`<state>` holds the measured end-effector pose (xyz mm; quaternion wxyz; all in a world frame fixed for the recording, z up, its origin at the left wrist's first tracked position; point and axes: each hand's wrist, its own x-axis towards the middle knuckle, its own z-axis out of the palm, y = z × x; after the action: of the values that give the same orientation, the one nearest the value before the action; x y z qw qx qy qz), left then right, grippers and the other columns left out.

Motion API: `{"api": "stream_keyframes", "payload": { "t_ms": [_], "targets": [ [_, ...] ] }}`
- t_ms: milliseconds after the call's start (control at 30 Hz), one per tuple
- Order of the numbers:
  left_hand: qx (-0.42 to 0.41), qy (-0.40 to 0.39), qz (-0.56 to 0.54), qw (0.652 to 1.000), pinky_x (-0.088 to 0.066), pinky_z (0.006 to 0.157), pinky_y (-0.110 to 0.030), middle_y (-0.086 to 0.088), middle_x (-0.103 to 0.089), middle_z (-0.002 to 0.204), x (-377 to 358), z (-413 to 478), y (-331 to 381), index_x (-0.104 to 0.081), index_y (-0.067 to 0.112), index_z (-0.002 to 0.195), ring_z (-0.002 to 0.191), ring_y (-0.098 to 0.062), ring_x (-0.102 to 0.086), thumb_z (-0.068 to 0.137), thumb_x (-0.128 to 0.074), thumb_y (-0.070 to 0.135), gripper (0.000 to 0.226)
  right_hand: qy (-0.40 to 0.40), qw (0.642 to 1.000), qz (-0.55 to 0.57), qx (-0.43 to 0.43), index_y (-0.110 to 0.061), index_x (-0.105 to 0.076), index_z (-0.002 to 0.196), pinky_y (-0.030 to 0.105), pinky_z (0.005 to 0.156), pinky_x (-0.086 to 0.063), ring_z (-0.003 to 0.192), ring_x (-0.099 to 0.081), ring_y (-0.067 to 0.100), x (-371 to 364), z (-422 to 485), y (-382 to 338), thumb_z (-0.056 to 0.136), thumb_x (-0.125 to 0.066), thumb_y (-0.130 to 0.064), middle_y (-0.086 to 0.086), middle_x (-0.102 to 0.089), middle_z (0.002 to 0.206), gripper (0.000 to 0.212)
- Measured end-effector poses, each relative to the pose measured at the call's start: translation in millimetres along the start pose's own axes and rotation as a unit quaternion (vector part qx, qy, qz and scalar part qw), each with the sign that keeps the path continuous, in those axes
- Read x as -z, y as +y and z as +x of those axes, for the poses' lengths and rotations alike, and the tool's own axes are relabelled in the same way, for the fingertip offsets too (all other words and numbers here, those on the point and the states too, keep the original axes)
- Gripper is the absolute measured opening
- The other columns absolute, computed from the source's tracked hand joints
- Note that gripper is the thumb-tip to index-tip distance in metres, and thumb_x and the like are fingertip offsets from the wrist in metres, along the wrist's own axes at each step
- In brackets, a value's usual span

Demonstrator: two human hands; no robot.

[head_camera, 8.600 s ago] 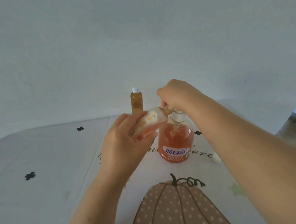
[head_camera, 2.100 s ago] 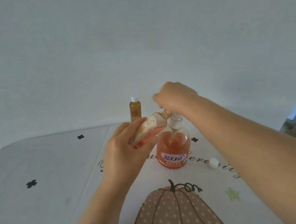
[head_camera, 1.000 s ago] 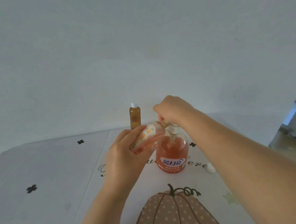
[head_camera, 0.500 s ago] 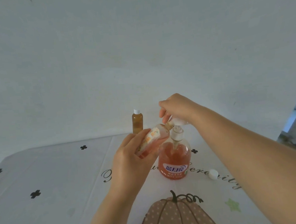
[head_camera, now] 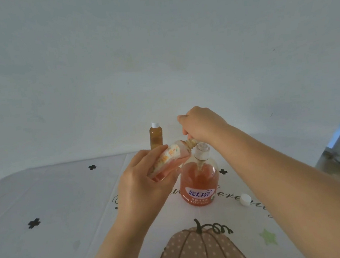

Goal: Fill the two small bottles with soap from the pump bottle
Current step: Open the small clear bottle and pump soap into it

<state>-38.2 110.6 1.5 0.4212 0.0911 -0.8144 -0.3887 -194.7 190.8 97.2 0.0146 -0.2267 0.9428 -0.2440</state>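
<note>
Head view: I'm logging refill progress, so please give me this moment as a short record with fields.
left hand: grips the labelled small bottle, tilted, mouth at the pump spout
right hand: curled over the top of the pump bottle
held bottle contents: pink soap visible in its lower part
other small bottle: upright at the back, capped, amber contents
loose cap: lies on the tablecloth, right of the pump bottle
pump bottle: upright, orange-pink soap inside

pump bottle [head_camera: 198, 180]: orange | standing small bottle [head_camera: 156, 137]: amber, white cap | tablecloth [head_camera: 67, 202]: white, black clovers, dotted pumpkin
</note>
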Motion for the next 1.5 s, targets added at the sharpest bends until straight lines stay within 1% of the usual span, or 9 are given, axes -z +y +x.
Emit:
{"api": "stream_keyframes", "payload": {
  "t_ms": [233,367,567,800,933,1033,1167,1333,1500],
  "targets": [
    [-0.006,-0.003,0.018,1.000,-0.047,0.063,-0.014,0.018,-0.063,0.090,3.0,-0.2,1.7,-0.072,0.029,0.114,0.079,-0.005,-0.063,0.070,-0.082,0.029,0.045,-0.011,0.999,-0.034,-0.010,-0.012,-0.071,0.095,0.031,0.069,-0.045,0.079,-0.063,0.024,-6.5,0.3,1.9,0.098,-0.036,-0.030,0.003,-0.072,0.094,0.040],
    [-0.003,-0.016,0.022,1.000,-0.053,0.062,-0.024,0.018,-0.063,0.091,6.0,-0.3,1.9,-0.070,0.032,0.114,0.076,-0.006,-0.064,0.071,-0.083,0.030,0.045,-0.017,0.999,-0.025,-0.025,-0.011,-0.071,0.096,0.033,0.075,-0.045,0.087,-0.065,0.026,-11.2,-1.4,3.7,0.099,-0.035,-0.029,0.004,-0.072,0.096,0.041],
    [-0.003,-0.019,0.002,1.000,-0.053,0.061,-0.029,0.017,-0.062,0.089,6.8,-0.9,4.8,-0.069,0.037,0.113,0.074,-0.008,-0.064,0.071,-0.080,0.039,0.043,-0.021,0.999,-0.021,-0.042,-0.011,-0.072,0.097,0.032,0.072,-0.045,0.079,-0.064,0.025,-7.1,-1.0,0.7,0.098,-0.036,-0.028,0.005,-0.074,0.096,0.039],
    [-0.014,-0.004,-0.006,1.000,-0.049,0.062,-0.021,0.016,-0.063,0.089,3.6,-1.7,10.7,-0.071,0.031,0.115,0.079,-0.006,-0.064,0.072,-0.071,0.060,0.052,-0.019,0.999,-0.026,-0.018,-0.010,-0.070,0.096,0.035,0.083,-0.052,0.087,-0.068,0.026,4.8,-3.5,-3.6,0.099,-0.037,-0.030,0.005,-0.072,0.095,0.038],
    [-0.016,-0.004,-0.015,1.000,-0.052,0.063,-0.025,0.016,-0.063,0.091,2.6,-1.6,9.5,-0.070,0.029,0.117,0.079,-0.005,-0.063,0.068,-0.060,0.067,0.063,-0.022,0.999,-0.028,-0.014,-0.010,-0.070,0.094,0.035,0.084,-0.053,0.087,-0.070,0.027,3.6,-2.5,-4.9,0.098,-0.039,-0.028,0.005,-0.073,0.094,0.036],
    [-0.022,-0.003,-0.013,1.000,-0.049,0.061,-0.018,0.016,-0.063,0.089,2.8,-1.5,10.1,-0.071,0.028,0.116,0.078,-0.006,-0.063,0.067,-0.057,0.070,0.066,-0.028,0.999,-0.024,-0.013,-0.009,-0.071,0.095,0.036,0.084,-0.054,0.079,-0.068,0.026,1.8,0.5,-4.6,0.097,-0.040,-0.027,0.006,-0.074,0.094,0.036],
    [-0.006,-0.010,-0.011,1.000,-0.049,0.064,-0.017,0.017,-0.063,0.089,3.8,0.0,7.3,-0.071,0.033,0.113,0.079,-0.004,-0.063,0.068,-0.066,0.063,0.054,-0.037,0.999,-0.029,-0.015,-0.010,-0.071,0.095,0.032,0.074,-0.049,0.074,-0.062,0.024,-3.4,2.6,-2.3,0.097,-0.040,-0.027,0.005,-0.072,0.093,0.036],
    [0.008,-0.033,0.007,0.999,-0.046,0.065,-0.012,0.017,-0.063,0.091,3.6,1.3,-1.6,-0.071,0.034,0.114,0.081,-0.003,-0.063,0.071,-0.084,0.025,0.046,-0.043,0.998,-0.022,-0.035,-0.010,-0.073,0.096,0.031,0.068,-0.044,0.073,-0.060,0.024,-11.3,3.5,1.7,0.097,-0.039,-0.026,0.006,-0.069,0.085,0.037],
    [0.003,-0.028,0.011,1.000,-0.046,0.067,-0.012,0.016,-0.064,0.091,2.4,1.1,-2.1,-0.071,0.033,0.114,0.083,-0.003,-0.063,0.071,-0.084,0.028,0.045,-0.035,0.999,-0.006,-0.032,-0.009,-0.071,0.096,0.033,0.073,-0.046,0.078,-0.063,0.027,-12.0,4.5,3.9,0.098,-0.039,-0.026,0.007,-0.070,0.092,0.037]
  ]
}}
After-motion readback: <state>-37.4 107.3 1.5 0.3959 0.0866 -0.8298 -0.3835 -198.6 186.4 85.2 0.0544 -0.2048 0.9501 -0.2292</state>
